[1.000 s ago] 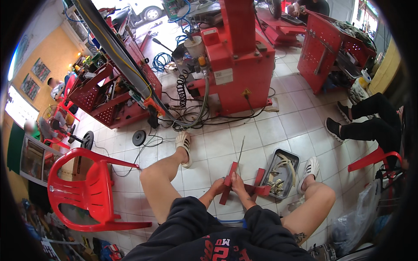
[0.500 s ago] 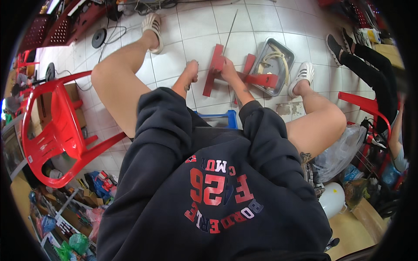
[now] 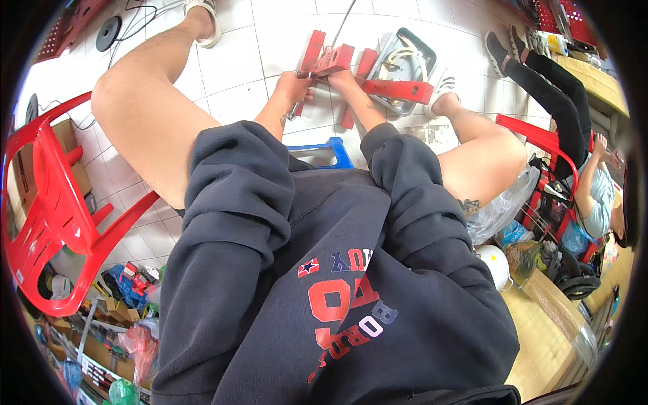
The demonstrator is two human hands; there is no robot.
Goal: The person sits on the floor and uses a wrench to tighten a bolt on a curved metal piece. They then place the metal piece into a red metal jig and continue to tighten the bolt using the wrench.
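Both curled: left hand [image 3: 293,86] round metal tool [image 3: 291,113], right hand [image 3: 342,79] round red frame [image 3: 335,61]; tiles [image 3: 237,61] leftward, tray rim [image 3: 383,52] rightward.

You are in a workshop: perforated red panels [image 3: 543,17] stand at the tiled floor's [image 3: 233,61] far corners, you hold red bars [image 3: 334,61] near a tray [image 3: 424,47] of loose parts [image 3: 406,52] toward its far edge, and bags [image 3: 138,347] and boxes [image 3: 121,312] crowd its near left corner.

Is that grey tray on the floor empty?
No, the grey tray is partly filled: cream-coloured curved pieces lie inside, with bare bottom showing.
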